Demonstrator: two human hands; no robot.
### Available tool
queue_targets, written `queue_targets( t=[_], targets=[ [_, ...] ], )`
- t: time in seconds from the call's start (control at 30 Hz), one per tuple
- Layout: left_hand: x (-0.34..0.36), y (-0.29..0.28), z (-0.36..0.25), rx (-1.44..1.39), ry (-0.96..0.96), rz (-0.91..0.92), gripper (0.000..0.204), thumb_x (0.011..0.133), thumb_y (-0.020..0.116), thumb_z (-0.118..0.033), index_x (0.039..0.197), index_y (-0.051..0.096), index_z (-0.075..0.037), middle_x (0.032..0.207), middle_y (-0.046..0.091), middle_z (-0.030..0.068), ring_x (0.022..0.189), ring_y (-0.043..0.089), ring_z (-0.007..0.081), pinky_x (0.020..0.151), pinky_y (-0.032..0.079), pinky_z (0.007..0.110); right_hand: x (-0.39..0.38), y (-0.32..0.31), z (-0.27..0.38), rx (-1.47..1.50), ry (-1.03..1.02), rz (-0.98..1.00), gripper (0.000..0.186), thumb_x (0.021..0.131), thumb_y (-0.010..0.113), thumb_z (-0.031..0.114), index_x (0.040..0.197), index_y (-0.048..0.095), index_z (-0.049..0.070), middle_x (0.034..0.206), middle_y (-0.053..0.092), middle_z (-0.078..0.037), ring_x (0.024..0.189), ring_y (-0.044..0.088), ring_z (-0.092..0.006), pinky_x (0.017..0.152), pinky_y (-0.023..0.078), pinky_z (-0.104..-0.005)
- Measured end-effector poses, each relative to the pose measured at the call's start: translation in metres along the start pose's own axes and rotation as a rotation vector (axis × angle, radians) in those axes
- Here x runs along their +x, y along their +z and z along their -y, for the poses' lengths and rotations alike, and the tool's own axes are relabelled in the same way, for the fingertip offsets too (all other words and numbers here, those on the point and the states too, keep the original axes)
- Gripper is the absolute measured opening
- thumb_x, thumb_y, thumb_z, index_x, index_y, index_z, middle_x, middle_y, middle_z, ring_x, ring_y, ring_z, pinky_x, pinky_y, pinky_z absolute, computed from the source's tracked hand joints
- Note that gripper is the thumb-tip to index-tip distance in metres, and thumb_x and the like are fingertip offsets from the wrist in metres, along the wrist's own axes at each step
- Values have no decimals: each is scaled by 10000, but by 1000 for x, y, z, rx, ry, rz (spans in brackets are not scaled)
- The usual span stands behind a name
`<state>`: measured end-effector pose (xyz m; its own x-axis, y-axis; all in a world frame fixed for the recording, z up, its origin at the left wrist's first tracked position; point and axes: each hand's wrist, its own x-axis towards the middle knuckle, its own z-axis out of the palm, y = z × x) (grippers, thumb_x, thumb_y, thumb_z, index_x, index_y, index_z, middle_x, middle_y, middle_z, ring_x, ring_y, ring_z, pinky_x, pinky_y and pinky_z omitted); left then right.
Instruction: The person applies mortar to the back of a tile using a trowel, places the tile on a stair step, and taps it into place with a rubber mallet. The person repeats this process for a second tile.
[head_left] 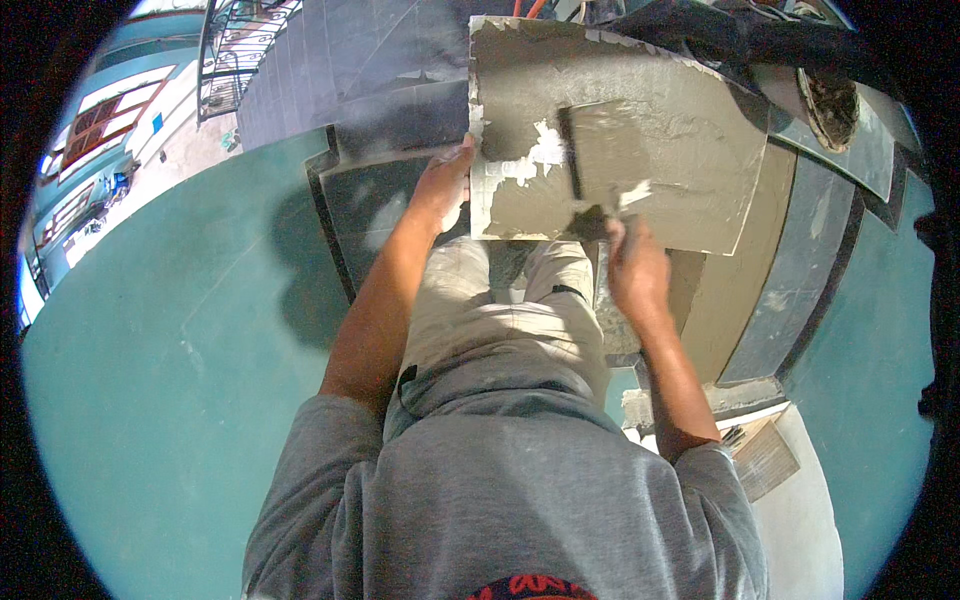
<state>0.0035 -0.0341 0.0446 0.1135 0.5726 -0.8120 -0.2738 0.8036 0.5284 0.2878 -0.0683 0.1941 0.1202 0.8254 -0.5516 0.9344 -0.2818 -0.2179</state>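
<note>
A rectangular tile [700,150] is spread with grey-beige wet mortar, with bare white patches at its left edge and middle. My left hand [445,190] grips the tile's left edge, fingers closed on it. My right hand [635,265] is closed round the handle of a trowel [605,150], whose flat blade lies on the mortar near the tile's middle, dark along its left edge. The trowel's handle is mostly hidden by my fingers.
Teal walls [150,400] flank dark grey steps [370,200]. A black railing [225,60] stands top left, above a lower yard. A round bucket [830,110] and dark fabric [760,40] are at top right. A wooden float [765,460] lies on a pale ledge at lower right.
</note>
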Motion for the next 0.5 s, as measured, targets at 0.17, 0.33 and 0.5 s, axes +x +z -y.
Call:
queue_targets(
  t=[0.17, 0.33, 0.5],
  targets=[
    [-8, 2, -10, -78, 10, 57, 459, 1078, 547, -397, 1324, 632, -20, 1094, 728, 90, 881, 709, 186, 773, 565, 350, -31, 49, 52, 213, -82, 127, 384, 1077, 515, 350, 1036, 546, -30, 825, 659, -328, 803, 660, -542, 713, 515, -607],
    [-23, 13, -22, -69, -10, 2, 467, 1077, 547, -358, 1389, 600, -14, 1188, 706, 99, 932, 704, 179, 819, 567, 337, -46, 59, 69, 223, -123, 133, 382, 1087, 487, 324, 1018, 536, -49, 790, 655, -348, 790, 669, -540, 699, 517, -606],
    [-18, 14, -26, -107, -30, 48, 474, 1078, 537, -361, 1399, 593, -16, 1188, 693, 78, 937, 691, 170, 827, 563, 339, -61, 62, 57, 138, -65, 363, 361, 1086, 477, 318, 1088, 525, -39, 870, 682, -341, 863, 679, -532, 785, 524, -602]
  ],
)
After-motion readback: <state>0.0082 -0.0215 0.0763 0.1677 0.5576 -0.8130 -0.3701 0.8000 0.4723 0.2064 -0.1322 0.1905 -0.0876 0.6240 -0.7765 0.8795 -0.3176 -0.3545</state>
